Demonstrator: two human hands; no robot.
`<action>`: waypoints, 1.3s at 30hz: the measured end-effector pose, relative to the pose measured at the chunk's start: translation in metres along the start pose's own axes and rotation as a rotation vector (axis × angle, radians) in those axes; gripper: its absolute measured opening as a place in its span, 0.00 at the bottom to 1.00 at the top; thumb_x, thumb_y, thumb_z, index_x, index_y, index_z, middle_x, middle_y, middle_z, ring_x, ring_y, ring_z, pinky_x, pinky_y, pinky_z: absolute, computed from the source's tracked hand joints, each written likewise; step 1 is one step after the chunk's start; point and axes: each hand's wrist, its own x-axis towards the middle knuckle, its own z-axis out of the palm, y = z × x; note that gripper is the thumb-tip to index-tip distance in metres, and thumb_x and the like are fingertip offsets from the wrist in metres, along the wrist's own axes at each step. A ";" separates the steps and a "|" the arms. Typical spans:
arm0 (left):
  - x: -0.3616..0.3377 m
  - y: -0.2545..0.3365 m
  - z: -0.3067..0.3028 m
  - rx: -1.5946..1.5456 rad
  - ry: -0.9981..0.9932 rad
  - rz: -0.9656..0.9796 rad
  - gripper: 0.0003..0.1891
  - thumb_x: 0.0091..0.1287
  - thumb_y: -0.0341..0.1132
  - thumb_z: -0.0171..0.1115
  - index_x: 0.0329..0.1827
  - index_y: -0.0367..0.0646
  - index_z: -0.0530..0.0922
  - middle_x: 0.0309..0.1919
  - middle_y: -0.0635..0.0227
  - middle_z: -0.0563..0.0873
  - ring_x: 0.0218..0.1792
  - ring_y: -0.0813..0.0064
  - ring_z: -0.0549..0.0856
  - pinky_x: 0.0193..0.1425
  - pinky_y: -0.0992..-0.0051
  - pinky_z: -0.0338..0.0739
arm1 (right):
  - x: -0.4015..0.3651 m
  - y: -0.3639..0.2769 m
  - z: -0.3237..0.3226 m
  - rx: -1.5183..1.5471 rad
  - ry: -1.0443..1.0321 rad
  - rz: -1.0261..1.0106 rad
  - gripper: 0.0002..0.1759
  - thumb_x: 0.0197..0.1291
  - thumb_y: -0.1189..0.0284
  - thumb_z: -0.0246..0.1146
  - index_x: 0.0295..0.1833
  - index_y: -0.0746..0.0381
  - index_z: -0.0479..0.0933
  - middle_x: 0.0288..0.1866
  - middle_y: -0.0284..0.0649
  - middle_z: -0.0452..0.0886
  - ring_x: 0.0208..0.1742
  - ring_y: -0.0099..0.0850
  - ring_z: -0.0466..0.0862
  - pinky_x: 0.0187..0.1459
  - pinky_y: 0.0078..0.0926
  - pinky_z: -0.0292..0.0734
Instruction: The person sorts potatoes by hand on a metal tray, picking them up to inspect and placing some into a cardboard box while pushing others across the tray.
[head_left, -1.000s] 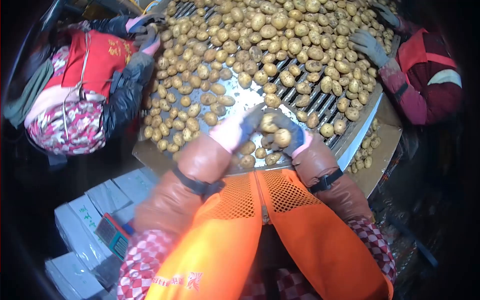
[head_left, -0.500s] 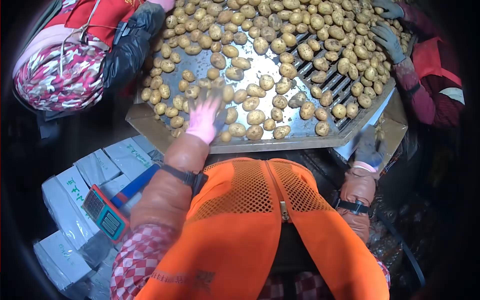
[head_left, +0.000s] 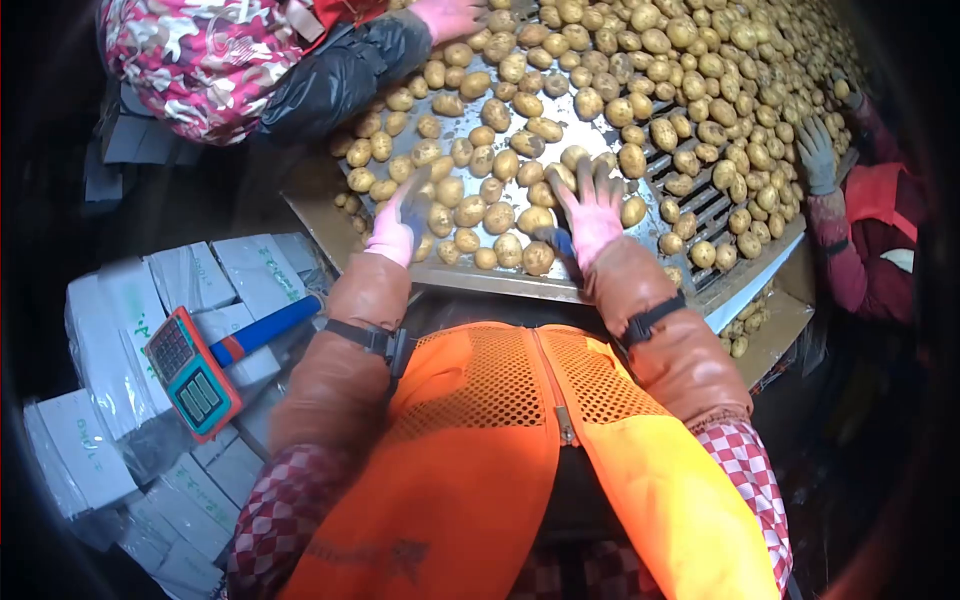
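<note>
Many potatoes [head_left: 498,217] lie loose on a metal sorting table [head_left: 520,279]. My left hand [head_left: 398,222], in a pink glove with dark fingers, rests at the left side of a cluster of potatoes, fingers stretched out. On the cluster's right side, my right hand [head_left: 590,208] wears a matching glove, its fingers spread over the potatoes and tabletop. Both palms face the cluster between them, and neither hand grips a potato. The tips of some fingers blend with the potatoes.
A co-worker's pink-gloved hand [head_left: 448,18] reaches over the table at upper left; another's grey glove [head_left: 818,155] is at right. Slatted grating [head_left: 700,200] lies right of my hands. A cardboard box [head_left: 770,335] stands below, a scale [head_left: 193,373] and wrapped cartons [head_left: 85,450] at left.
My right hand has come up from the box beside the table onto the potatoes. My left hand stays at the left of the potatoes, which are now bunched closer together. The view has shifted.
</note>
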 end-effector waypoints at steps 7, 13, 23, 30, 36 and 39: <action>-0.013 0.009 0.024 0.242 0.185 0.081 0.23 0.69 0.32 0.64 0.69 0.53 0.79 0.67 0.57 0.79 0.73 0.59 0.72 0.78 0.64 0.65 | 0.086 -0.010 -0.014 -0.025 0.018 0.049 0.35 0.69 0.59 0.60 0.80 0.36 0.61 0.84 0.45 0.56 0.84 0.55 0.51 0.82 0.61 0.41; -0.017 0.055 0.048 1.329 -0.298 0.064 0.37 0.66 0.41 0.65 0.79 0.63 0.65 0.82 0.61 0.57 0.82 0.49 0.54 0.80 0.33 0.47 | 0.026 0.008 0.022 -0.139 -0.051 -0.032 0.39 0.63 0.56 0.66 0.79 0.39 0.63 0.84 0.43 0.56 0.84 0.54 0.53 0.79 0.66 0.46; -0.038 0.011 0.015 1.035 0.269 0.013 0.31 0.67 0.47 0.64 0.75 0.59 0.70 0.72 0.65 0.72 0.76 0.59 0.65 0.79 0.46 0.54 | -0.046 0.073 -0.015 0.148 0.209 0.274 0.37 0.63 0.61 0.69 0.78 0.46 0.67 0.81 0.47 0.63 0.80 0.53 0.62 0.80 0.54 0.53; -0.018 0.045 0.060 1.237 -0.276 0.167 0.45 0.55 0.30 0.67 0.80 0.61 0.63 0.80 0.58 0.62 0.82 0.49 0.56 0.80 0.35 0.48 | 0.037 -0.008 -0.021 -0.050 0.013 0.492 0.43 0.62 0.51 0.69 0.79 0.49 0.64 0.85 0.47 0.55 0.82 0.59 0.55 0.80 0.60 0.52; 0.018 0.022 0.010 1.087 0.216 -0.175 0.32 0.67 0.45 0.63 0.77 0.61 0.68 0.78 0.66 0.67 0.77 0.58 0.64 0.77 0.34 0.51 | 0.028 -0.066 -0.006 0.118 -0.070 -0.144 0.32 0.60 0.59 0.66 0.70 0.53 0.72 0.73 0.48 0.67 0.79 0.59 0.58 0.76 0.63 0.54; 0.066 0.042 0.031 1.063 0.303 -0.044 0.31 0.67 0.44 0.63 0.75 0.60 0.71 0.75 0.65 0.70 0.75 0.57 0.67 0.76 0.40 0.55 | 0.021 -0.047 -0.012 0.292 -0.091 -0.452 0.29 0.59 0.61 0.66 0.67 0.55 0.75 0.68 0.39 0.75 0.77 0.51 0.63 0.73 0.54 0.62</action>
